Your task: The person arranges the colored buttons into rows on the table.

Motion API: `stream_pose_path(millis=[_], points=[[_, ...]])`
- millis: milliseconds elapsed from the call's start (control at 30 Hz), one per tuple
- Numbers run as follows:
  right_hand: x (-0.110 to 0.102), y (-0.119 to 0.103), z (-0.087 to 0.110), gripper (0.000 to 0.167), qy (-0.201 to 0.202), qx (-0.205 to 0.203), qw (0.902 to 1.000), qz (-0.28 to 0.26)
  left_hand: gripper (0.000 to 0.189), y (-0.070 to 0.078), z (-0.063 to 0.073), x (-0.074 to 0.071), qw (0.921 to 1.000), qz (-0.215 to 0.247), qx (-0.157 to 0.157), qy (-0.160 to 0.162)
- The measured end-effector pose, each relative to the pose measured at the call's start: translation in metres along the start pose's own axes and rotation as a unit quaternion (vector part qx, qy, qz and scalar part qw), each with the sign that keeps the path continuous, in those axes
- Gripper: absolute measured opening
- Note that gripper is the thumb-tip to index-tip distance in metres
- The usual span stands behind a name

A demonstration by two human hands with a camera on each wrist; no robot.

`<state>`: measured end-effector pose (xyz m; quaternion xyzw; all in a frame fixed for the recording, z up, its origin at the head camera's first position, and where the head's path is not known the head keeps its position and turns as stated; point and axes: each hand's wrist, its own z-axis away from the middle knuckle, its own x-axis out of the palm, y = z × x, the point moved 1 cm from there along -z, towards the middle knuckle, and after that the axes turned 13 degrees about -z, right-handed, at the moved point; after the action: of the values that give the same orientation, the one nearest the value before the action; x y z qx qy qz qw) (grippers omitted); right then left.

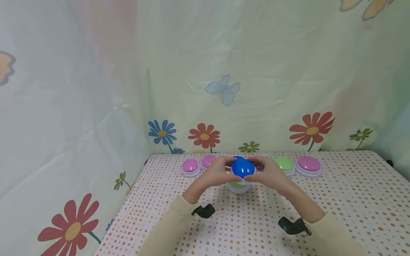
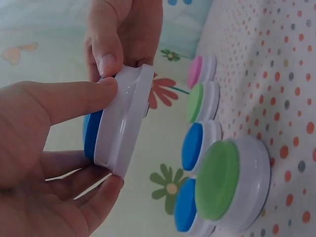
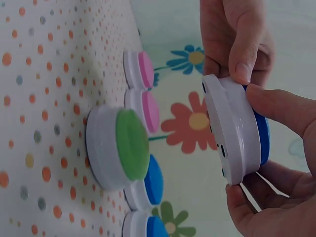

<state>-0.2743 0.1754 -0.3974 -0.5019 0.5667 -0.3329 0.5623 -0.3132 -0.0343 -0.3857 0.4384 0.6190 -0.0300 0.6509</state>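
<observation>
Both hands hold a round push button (image 1: 242,168) with a blue domed top and a white base, raised above the table. My left hand (image 1: 219,172) grips its left side, thumb and fingers spread around the edge. On the opposite side my right hand (image 1: 269,174) grips it the same way. The two thumbs meet near the front rim. In the right wrist view the underside of the white base (image 3: 224,133) shows small dark spots. Below the held button, a green-topped button (image 2: 217,180) stands on the table, partly hidden in the head view.
Along the back of the dotted table (image 1: 237,227) runs a row of similar buttons: pink ones (image 1: 190,165) at left, blue ones (image 2: 192,146) behind the hands, then green (image 1: 285,164) and pink (image 1: 309,164) at right. A flowered curtain (image 1: 266,89) hangs behind.
</observation>
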Motion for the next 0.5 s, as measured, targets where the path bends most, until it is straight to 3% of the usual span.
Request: stream_pose_path(millis=[500], points=[[-0.028,0.024,0.004,0.075,0.018,0.034,0.9993,0.005,0.067,-0.001,-0.041,0.030,0.9987,0.000,0.027,-0.042]])
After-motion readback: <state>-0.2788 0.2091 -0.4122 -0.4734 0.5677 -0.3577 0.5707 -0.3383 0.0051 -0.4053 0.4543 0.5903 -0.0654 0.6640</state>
